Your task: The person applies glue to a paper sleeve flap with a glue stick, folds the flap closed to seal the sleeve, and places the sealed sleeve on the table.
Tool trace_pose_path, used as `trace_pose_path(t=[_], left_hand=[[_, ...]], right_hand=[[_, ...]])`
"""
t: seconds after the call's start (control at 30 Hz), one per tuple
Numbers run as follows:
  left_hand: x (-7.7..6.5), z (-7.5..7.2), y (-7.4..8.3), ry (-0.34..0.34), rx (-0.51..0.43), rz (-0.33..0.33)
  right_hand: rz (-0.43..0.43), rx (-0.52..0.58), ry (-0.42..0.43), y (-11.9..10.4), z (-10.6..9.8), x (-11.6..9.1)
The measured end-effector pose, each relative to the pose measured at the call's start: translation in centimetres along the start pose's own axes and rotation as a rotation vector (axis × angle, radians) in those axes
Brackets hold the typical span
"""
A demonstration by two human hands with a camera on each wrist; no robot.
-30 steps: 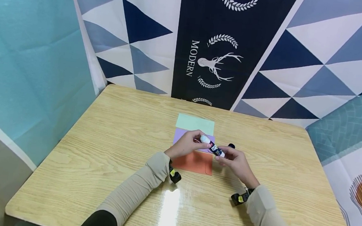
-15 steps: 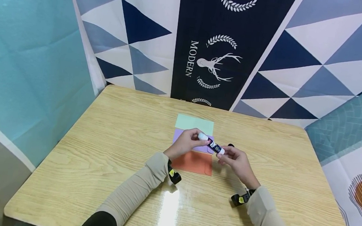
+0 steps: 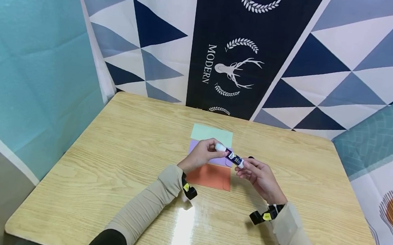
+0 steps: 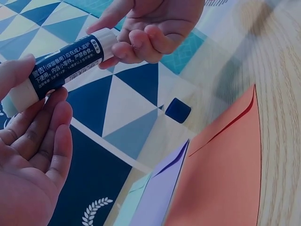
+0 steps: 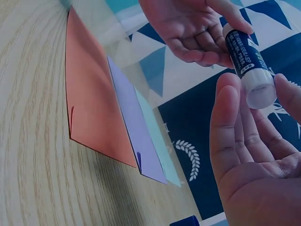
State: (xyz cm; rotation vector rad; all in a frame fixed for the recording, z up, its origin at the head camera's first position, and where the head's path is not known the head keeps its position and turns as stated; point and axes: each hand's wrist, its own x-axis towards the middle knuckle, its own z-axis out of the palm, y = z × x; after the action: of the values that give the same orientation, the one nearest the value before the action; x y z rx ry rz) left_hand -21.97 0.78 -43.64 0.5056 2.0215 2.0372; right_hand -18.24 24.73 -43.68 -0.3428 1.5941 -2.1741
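Observation:
A dark blue and white glue stick (image 3: 234, 158) is held slantwise between both hands, uncapped, above the envelopes. My left hand (image 3: 200, 154) grips its upper end, with the thumb on top and fingers beneath. At the white base, my right hand (image 3: 262, 179) pinches between thumb and fingers, as the left wrist view shows. Below lie three envelopes in a column: an orange envelope (image 3: 210, 176) nearest me, a purple envelope (image 4: 157, 188) partly hidden by the left hand, and a mint envelope (image 3: 212, 133) farthest. The dark blue cap (image 4: 178, 110) stands on the table beside them.
The wooden table (image 3: 127, 139) reaches back to a patterned cloth wall (image 3: 161, 48). A light blue cloth (image 3: 35, 63) hangs along the left side. Each wrist carries a small black camera, such as the right wrist camera (image 3: 266, 215).
The glue stick has shifted slightly left with my left hand. My right hand has turned at the base, its thumb and fingers changing position, and its wrist has rolled a little.

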Motion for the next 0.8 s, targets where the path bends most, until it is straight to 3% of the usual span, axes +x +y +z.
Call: trace_pose_path(t=[0.4, 0.8], left_hand=[[-0.38, -0.28, -0.04, -0.019, 0.057, -0.017], [-0.19, 0.01, -0.41, -0.016, 0.103, -0.029]], right_hand=[[0.018, -0.113, 0.035, 0.27, 0.21, -0.07], [-0.051, -0.304, 0.122, 0.46, 0.98, -0.04]])
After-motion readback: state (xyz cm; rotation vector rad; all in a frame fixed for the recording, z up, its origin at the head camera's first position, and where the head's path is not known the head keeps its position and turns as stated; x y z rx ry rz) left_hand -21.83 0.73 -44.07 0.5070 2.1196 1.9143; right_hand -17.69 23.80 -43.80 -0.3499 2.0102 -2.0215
